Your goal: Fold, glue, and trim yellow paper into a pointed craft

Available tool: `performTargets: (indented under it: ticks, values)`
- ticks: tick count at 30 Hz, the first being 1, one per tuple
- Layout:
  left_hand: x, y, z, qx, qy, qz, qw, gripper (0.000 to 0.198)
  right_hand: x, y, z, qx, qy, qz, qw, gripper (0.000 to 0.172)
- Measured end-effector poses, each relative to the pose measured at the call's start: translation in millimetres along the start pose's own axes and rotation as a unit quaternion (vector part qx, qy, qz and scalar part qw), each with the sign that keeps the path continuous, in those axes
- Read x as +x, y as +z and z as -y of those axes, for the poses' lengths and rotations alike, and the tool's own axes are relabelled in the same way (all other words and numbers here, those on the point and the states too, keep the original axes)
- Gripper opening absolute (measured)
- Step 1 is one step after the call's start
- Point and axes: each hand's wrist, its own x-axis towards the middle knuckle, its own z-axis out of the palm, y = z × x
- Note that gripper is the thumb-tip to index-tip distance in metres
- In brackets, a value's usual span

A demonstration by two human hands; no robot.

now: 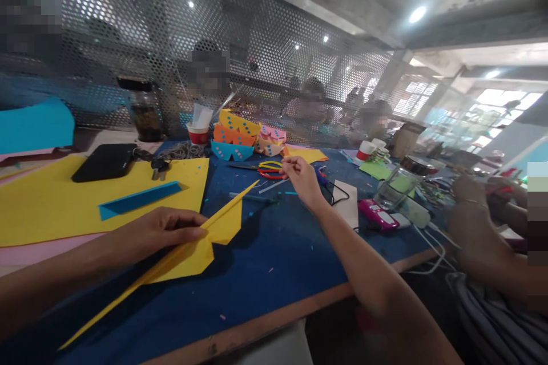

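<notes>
My left hand (175, 228) pinches a yellow paper cut-out (197, 248) along its long folded edge, holding it tilted above the blue tabletop. A notch and angled cut edges show on its lower side. Farther forward, my right hand (302, 179) is closed, its fingertips at the handles of a pair of scissors (269, 170) with yellow and red loops. The blades point left, low over the table. A thin pale strip (274, 186) lies just below them. Blue folded paper (139, 199) rests on a large yellow sheet (55, 205) left of the cut-out.
A black phone (105, 162) and keys (158, 166) lie on the yellow sheet. Colored paper masks (233, 134) stand by the perforated screen (265, 51). Toward the right are a glass jar (396, 185), a pink device (377, 215) and another person's arm (475, 234).
</notes>
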Motion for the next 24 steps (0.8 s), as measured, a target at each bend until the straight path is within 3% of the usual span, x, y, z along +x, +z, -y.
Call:
performTargets:
  ticks: [3,7,11,15,20,22,24]
  values:
    - [4,-5.9,10,0.047,-0.003,0.041,0.998,0.060,7,-10,-11,-0.078,-0.018,0.004,0.997,0.010]
    - [18,-7.4,15,0.119,0.020,0.091,0.988,0.064,-2,0,-10,-0.146,-0.056,0.103,0.982,0.013]
    - [28,-0.4,10,0.147,0.029,0.127,0.981,0.055,-14,18,-3,-0.185,-0.092,0.190,0.960,0.010]
    - [34,11.8,-1,0.167,0.055,0.121,0.977,0.050,-18,25,0,-0.215,-0.104,0.212,0.948,0.016]
    - [42,17.4,-12,0.190,0.081,0.069,0.976,0.053,-21,17,8,-0.223,-0.101,0.189,0.951,0.004]
    - [44,12.0,-15,0.209,0.097,-0.016,0.973,0.057,-25,13,15,-0.196,-0.101,0.182,0.958,0.005]
    - [46,4.2,-16,0.234,0.126,-0.142,0.953,0.064,-31,11,23,-0.135,-0.100,0.189,0.968,0.010]
